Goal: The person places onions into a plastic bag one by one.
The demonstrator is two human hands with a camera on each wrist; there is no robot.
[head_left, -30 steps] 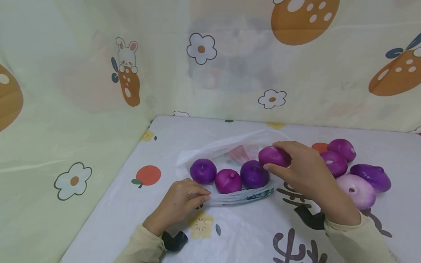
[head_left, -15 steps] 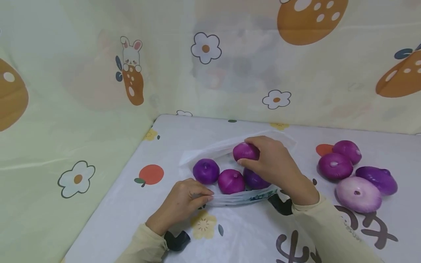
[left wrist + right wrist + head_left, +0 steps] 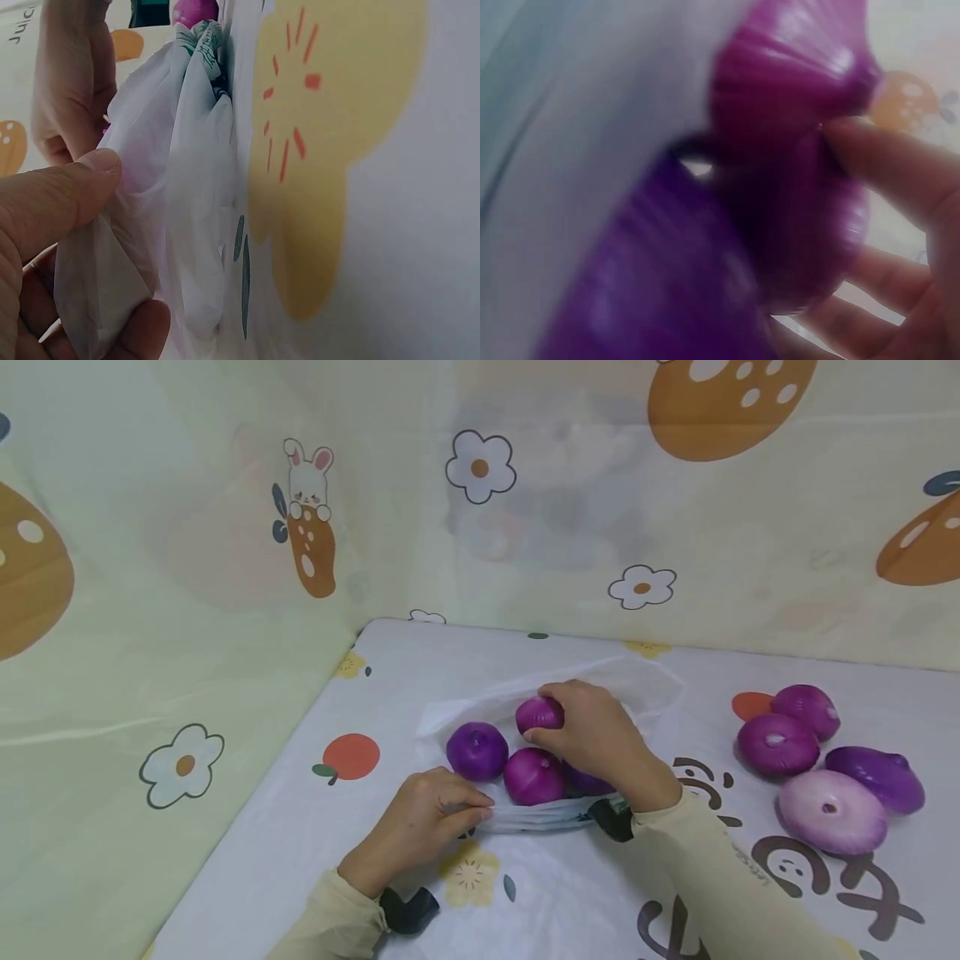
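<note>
My left hand pinches the front edge of a white plastic bag, which lies spread with its mouth gaping. In the left wrist view the thumb and fingers have hold of the crumpled film. Over the bag, my right hand grips a glossy red onion by its right side. Beneath and around it in the bag sit a dark purple onion, a magenta onion and another dark one, partly covered by the right hand. Whether the held onion touches the bag is unclear.
To the right on the printed tablecloth lies a group of onions: two magenta ones, a dark purple one and a cut half, pale face up. Patterned cloth walls stand behind and at left.
My right hand has carried the red onion leftward and lowered it among the others in the bag. The left hand keeps its grip on the bag's edge. The head view has shifted slightly.
</note>
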